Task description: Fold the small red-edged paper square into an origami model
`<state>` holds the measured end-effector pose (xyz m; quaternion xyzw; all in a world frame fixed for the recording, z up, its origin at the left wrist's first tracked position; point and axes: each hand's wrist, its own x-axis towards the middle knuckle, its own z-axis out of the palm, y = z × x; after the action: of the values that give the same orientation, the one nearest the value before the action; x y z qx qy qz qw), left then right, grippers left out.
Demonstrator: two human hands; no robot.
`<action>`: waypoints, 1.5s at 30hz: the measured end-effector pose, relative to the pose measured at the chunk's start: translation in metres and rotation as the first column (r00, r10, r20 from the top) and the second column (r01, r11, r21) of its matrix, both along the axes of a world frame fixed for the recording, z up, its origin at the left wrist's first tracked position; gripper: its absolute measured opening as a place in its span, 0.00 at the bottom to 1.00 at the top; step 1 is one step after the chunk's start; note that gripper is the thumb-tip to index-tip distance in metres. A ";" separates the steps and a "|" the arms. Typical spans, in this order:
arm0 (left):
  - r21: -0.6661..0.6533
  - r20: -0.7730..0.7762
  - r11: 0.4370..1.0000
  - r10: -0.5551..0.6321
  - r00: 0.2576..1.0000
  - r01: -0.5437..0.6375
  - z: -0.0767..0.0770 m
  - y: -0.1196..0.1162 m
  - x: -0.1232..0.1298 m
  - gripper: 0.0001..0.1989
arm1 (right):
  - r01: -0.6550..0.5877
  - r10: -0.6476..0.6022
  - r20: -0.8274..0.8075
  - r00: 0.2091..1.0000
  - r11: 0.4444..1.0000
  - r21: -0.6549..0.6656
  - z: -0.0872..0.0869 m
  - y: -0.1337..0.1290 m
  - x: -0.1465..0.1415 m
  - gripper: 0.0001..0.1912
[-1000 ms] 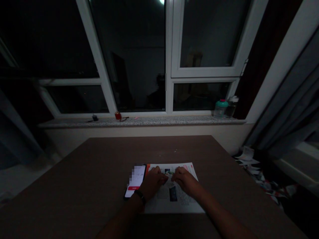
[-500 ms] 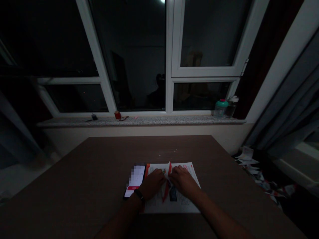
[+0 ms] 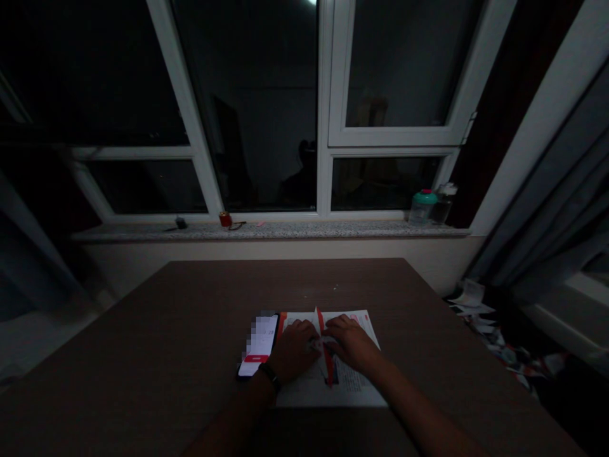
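Observation:
A folded red-and-white piece of paper stands up between my two hands, over a printed magazine or booklet lying on the table. My left hand is closed at the paper's left side, its fingertips partly hidden. From the right, my right hand pinches the same paper with bent fingers. Just left of the booklet lies a phone with a lit white screen and a red bar. A dark band circles my left wrist.
The brown table reaches to the wall under a window. On the stone sill stand a small red jar, a dark little bottle and a teal-lidded bottle. Loose papers lie in a heap at the right.
The folded paper's top has tipped left and its lower end has swung right. My left hand has shifted slightly right; the right hand stays near the same spot.

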<state>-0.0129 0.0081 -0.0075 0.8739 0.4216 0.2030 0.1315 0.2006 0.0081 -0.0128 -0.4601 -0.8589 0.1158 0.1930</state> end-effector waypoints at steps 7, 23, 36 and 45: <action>-0.016 -0.043 1.000 0.015 0.999 -0.016 0.002 -0.001 -0.001 0.10 | -0.030 0.030 0.002 1.000 0.999 -0.011 0.001 -0.001 0.003 0.14; -0.021 -0.037 0.999 -0.027 0.999 0.026 -0.003 0.000 -0.006 0.16 | -0.088 0.089 0.024 0.996 0.994 -0.060 0.006 -0.005 0.010 0.21; -0.042 -0.076 0.999 -0.007 0.997 0.004 -0.007 -0.001 -0.009 0.18 | -0.118 0.119 0.041 0.992 0.993 -0.023 0.008 -0.007 0.011 0.21; -0.040 -0.055 0.999 -0.017 0.998 0.015 -0.007 0.000 -0.009 0.18 | -0.116 0.117 0.052 0.992 0.993 -0.016 0.006 -0.009 0.010 0.20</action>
<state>-0.0223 0.0083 -0.0147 0.8799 0.4219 0.1690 0.1388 0.2109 -0.0005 -0.0063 -0.4133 -0.8883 0.1203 0.1602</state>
